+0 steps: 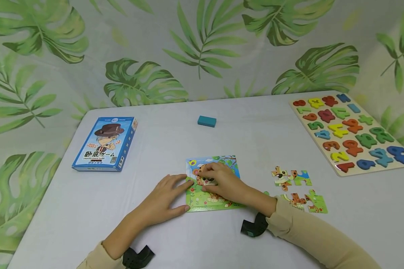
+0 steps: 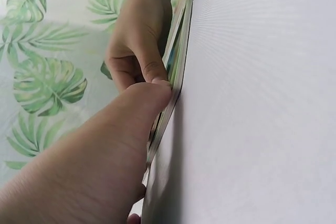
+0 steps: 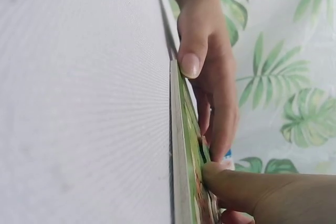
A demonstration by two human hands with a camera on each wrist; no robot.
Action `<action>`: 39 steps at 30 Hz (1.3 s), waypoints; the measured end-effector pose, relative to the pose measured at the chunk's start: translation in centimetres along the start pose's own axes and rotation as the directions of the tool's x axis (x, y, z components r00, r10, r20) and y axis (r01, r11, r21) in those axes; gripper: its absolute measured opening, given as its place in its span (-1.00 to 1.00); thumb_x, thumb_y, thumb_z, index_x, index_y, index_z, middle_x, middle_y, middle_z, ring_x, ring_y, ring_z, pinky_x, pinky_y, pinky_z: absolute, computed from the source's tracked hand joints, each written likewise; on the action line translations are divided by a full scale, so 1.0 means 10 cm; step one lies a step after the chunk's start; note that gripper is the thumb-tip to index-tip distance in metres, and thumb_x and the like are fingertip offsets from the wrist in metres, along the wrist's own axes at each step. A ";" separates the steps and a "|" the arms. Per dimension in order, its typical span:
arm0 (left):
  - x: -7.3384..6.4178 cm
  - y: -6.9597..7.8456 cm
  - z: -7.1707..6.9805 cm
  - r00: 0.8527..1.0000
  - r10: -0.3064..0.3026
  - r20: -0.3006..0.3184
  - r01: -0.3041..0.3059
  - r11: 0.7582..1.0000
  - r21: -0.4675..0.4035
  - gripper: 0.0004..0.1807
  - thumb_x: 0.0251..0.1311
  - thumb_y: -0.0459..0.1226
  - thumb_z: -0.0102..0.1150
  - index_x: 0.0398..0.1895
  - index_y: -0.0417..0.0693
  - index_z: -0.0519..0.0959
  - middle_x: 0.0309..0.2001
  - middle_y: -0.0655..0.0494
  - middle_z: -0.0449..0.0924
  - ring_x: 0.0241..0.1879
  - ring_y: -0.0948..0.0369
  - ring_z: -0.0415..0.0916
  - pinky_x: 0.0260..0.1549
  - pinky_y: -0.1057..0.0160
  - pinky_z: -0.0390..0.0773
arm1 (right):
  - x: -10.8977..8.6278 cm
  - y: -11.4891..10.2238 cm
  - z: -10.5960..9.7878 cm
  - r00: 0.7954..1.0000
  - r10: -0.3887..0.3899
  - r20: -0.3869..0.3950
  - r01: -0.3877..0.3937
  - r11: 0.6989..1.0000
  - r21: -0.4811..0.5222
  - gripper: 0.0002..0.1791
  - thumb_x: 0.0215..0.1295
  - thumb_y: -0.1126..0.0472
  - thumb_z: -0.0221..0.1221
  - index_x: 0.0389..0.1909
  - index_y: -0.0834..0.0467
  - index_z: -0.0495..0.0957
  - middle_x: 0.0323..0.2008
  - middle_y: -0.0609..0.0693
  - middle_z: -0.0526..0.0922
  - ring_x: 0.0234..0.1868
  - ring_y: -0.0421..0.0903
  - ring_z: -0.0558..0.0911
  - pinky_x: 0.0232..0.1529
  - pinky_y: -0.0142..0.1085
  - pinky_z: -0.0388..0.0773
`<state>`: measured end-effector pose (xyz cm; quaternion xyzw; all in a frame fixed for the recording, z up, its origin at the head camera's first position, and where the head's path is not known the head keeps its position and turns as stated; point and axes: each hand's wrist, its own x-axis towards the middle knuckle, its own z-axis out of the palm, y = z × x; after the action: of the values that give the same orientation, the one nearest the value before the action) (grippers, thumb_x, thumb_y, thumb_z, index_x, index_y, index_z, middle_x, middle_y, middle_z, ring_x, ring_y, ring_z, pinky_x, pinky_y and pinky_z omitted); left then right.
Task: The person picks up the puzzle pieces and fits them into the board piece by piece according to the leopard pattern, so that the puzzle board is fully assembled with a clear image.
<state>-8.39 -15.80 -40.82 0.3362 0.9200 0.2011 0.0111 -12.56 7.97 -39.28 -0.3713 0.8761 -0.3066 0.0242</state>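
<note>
A jigsaw board with a spotted cartoon animal on grass lies flat on the table in the head view. My left hand rests at its left side, fingers spread and fairly straight, thumb at the lower left corner. Over the board's middle, the thumb and fingers of my right hand pinch a jigsaw piece, which sits slightly raised in the right wrist view. Most of that piece is hidden by the fingers. Loose jigsaw pieces lie right of the board, partly behind the right forearm.
A blue card game box stands at the left. At the back middle lies a teal block. A board of coloured numbers and signs takes up the right rear. Leaf-patterned cloth hangs behind the table.
</note>
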 end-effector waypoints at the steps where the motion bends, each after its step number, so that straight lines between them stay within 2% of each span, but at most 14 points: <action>1: 0.00 0.01 0.00 1.000 -0.003 0.001 0.003 1.000 -0.010 -0.29 0.10 0.13 0.04 0.32 0.14 0.21 0.30 0.06 0.08 0.27 0.14 -0.01 0.22 0.08 -0.03 | 0.00 -0.01 0.00 1.000 -0.002 -0.005 0.002 1.000 -0.010 -0.52 0.04 0.14 0.29 0.02 0.18 0.53 -0.09 -0.05 0.47 -0.06 -0.09 0.38 -0.08 -0.17 0.30; 5: 0.00 0.03 -0.01 1.000 -0.017 0.006 0.017 0.999 -0.039 -0.27 0.09 0.14 0.04 0.32 0.11 0.20 0.31 0.05 0.06 0.27 0.15 0.00 0.15 0.09 0.15 | -0.01 -0.02 -0.01 1.000 -0.004 -0.005 0.004 0.998 -0.058 -0.53 0.04 0.07 0.28 -0.01 0.17 0.55 -0.12 -0.07 0.45 -0.14 -0.11 0.37 -0.19 -0.19 0.28; 8: 0.00 0.04 -0.01 1.000 -0.021 0.008 0.021 0.999 -0.044 -0.25 0.08 0.17 0.03 0.32 0.09 0.20 0.31 0.05 0.05 0.27 0.14 0.00 0.15 0.08 0.16 | -0.02 -0.03 -0.05 0.999 0.011 0.051 -0.008 0.998 -0.063 -0.45 0.07 -0.02 0.24 0.08 0.13 0.49 -0.05 -0.05 0.41 -0.06 -0.09 0.33 -0.13 -0.13 0.24; 12: 0.00 0.04 0.00 1.000 -0.023 0.009 0.024 0.999 -0.042 -0.24 0.08 0.19 0.03 0.32 0.09 0.20 0.31 0.05 0.05 0.27 0.14 0.00 0.15 0.09 0.15 | -0.07 -0.02 -0.13 0.986 0.057 0.154 -0.060 0.998 0.013 -0.34 0.11 -0.07 0.20 0.23 0.06 0.33 0.13 -0.01 0.29 0.15 -0.04 0.22 0.07 -0.04 0.14; 14: 0.00 0.04 0.00 1.000 -0.026 0.009 0.026 0.999 -0.042 -0.24 0.07 0.19 0.03 0.31 0.08 0.21 0.31 0.04 0.06 0.27 0.13 0.00 0.15 0.08 0.15 | -0.09 -0.01 -0.18 0.982 0.080 0.172 -0.094 0.993 0.076 -0.31 0.12 -0.05 0.20 0.27 0.04 0.27 0.17 0.01 0.24 0.19 -0.03 0.19 0.13 -0.04 0.15; 18: 0.00 0.05 0.00 0.999 -0.037 0.014 0.038 0.998 -0.048 -0.24 0.06 0.18 0.06 0.31 0.09 0.22 0.31 0.04 0.06 0.27 0.12 0.00 0.16 0.08 0.13 | -0.17 0.02 -0.34 0.991 0.092 0.094 -0.106 0.982 0.155 -0.29 0.10 -0.02 0.23 0.26 0.08 0.25 0.18 0.03 0.22 0.19 0.00 0.25 0.07 -0.04 0.30; 22: 0.00 0.06 -0.01 0.999 -0.043 0.016 0.044 0.997 -0.062 -0.24 0.05 0.16 0.09 0.31 0.08 0.23 0.31 0.03 0.06 0.28 0.12 -0.01 0.17 0.08 0.12 | -0.33 0.08 -0.56 0.997 0.068 -0.027 -0.063 0.987 0.145 -0.27 0.05 0.02 0.26 0.25 0.10 0.25 0.21 0.04 0.23 0.20 -0.01 0.25 0.08 -0.04 0.30; 26: 0.00 0.06 -0.01 0.999 -0.041 0.012 0.042 0.997 -0.065 -0.24 0.05 0.17 0.08 0.31 0.07 0.23 0.31 0.03 0.05 0.28 0.13 -0.02 0.17 0.08 0.12 | -0.57 0.16 -0.77 0.988 0.054 -0.146 -0.038 0.993 0.111 -0.25 0.02 0.10 0.30 0.26 0.07 0.23 0.20 -0.04 0.25 0.15 -0.06 0.30 0.04 -0.08 0.34; 29: 0.00 0.06 -0.01 0.999 -0.039 0.013 0.040 0.997 -0.064 -0.24 0.05 0.17 0.07 0.31 0.07 0.22 0.31 0.03 0.05 0.28 0.13 -0.02 0.17 0.08 0.12 | -0.76 0.22 -0.89 0.975 0.077 -0.210 -0.064 0.996 0.070 -0.22 -0.03 0.17 0.33 0.26 0.05 0.23 0.17 -0.09 0.29 0.07 -0.10 0.34 -0.04 -0.13 0.38; 31: 0.00 0.06 -0.01 0.999 -0.039 0.013 0.040 0.997 -0.065 -0.23 0.05 0.17 0.08 0.31 0.07 0.22 0.31 0.03 0.05 0.28 0.13 -0.02 0.17 0.08 0.12 | -0.87 0.27 -0.95 0.967 0.096 -0.236 -0.089 0.995 0.041 -0.20 -0.06 0.20 0.35 0.25 0.08 0.24 0.15 -0.08 0.32 0.03 -0.11 0.36 -0.05 -0.25 0.38; 34: 0.00 0.06 -0.01 0.999 -0.040 0.011 0.041 0.997 -0.064 -0.23 0.05 0.16 0.09 0.31 0.06 0.22 0.31 0.02 0.06 0.28 0.12 -0.02 0.17 0.08 0.12 | -1.00 0.36 -1.01 0.960 0.131 -0.246 -0.134 0.991 0.007 -0.20 -0.08 0.21 0.36 0.25 0.08 0.24 0.14 -0.04 0.33 0.00 -0.07 0.38 -0.10 -0.30 0.39; 39: 0.00 0.05 -0.01 0.999 -0.039 0.010 0.040 0.997 -0.061 -0.23 0.04 0.16 0.10 0.31 0.06 0.23 0.31 0.02 0.07 0.28 0.11 -0.01 0.17 0.09 0.13 | -1.20 0.54 -1.04 0.949 0.242 -0.203 -0.239 0.970 0.043 -0.23 -0.01 0.16 0.32 0.26 0.09 0.22 0.16 0.04 0.31 0.01 0.05 0.36 -0.13 -0.04 0.38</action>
<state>-8.07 -15.50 -40.58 0.3184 0.9198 0.2275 0.0292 -10.07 24.25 -36.06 -0.2278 0.9098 -0.3461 -0.0266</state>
